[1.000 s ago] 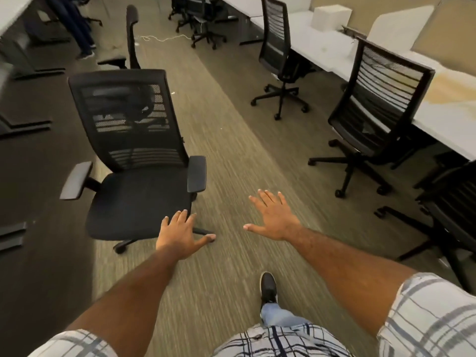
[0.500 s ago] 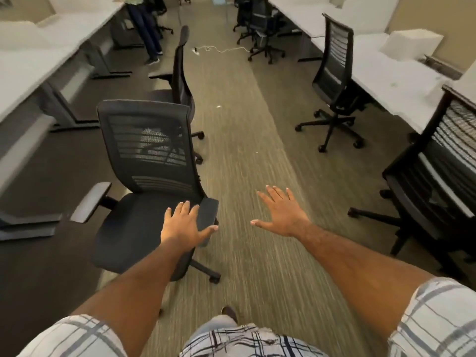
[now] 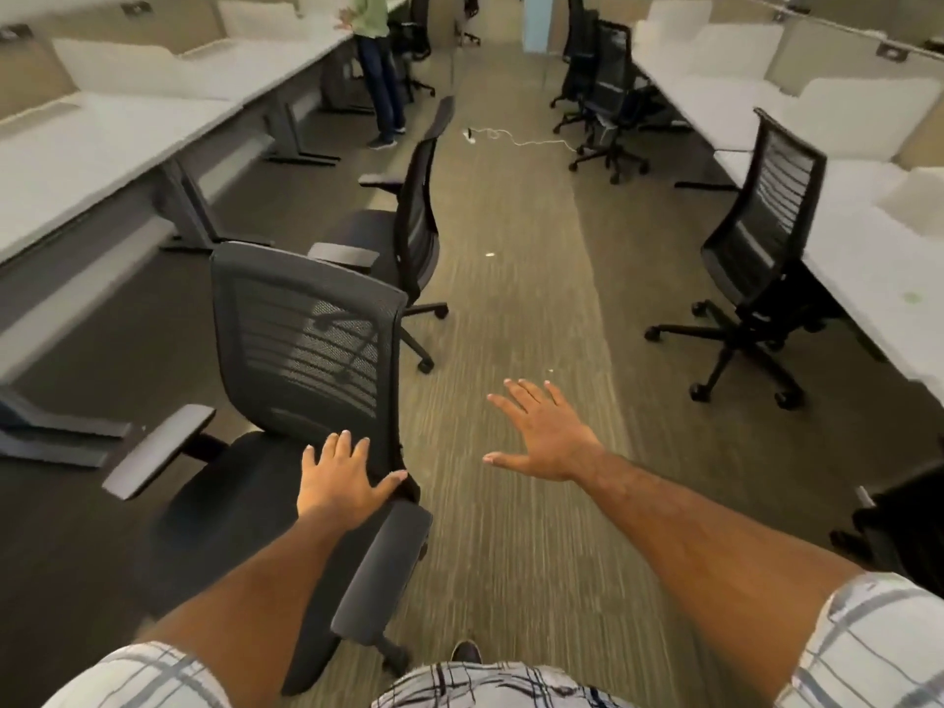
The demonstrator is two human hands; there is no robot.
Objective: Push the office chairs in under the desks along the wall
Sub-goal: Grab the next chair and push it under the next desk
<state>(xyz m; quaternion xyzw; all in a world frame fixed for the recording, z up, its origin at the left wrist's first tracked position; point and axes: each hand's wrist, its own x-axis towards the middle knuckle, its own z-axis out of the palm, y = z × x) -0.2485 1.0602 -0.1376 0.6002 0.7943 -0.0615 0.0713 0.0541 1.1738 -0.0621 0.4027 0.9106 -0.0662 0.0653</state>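
left hand (image 3: 339,480) wide, over the chair (image 3: 301,360) seat; right hand (image 3: 544,434) wide, holding nothing; next the chair needs a push toward the left desk (image 3: 76,166)

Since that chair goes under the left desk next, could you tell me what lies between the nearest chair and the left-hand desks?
In the head view, only bare dark floor lies between the nearest chair and the left-hand desks.

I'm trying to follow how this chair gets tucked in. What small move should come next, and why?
Probably set the left hand on the near chair at its backrest edge and steer it left toward the desk. The chair stands out in the aisle, clear of the desk, and both hands are open; the right hand hovers over carpet.
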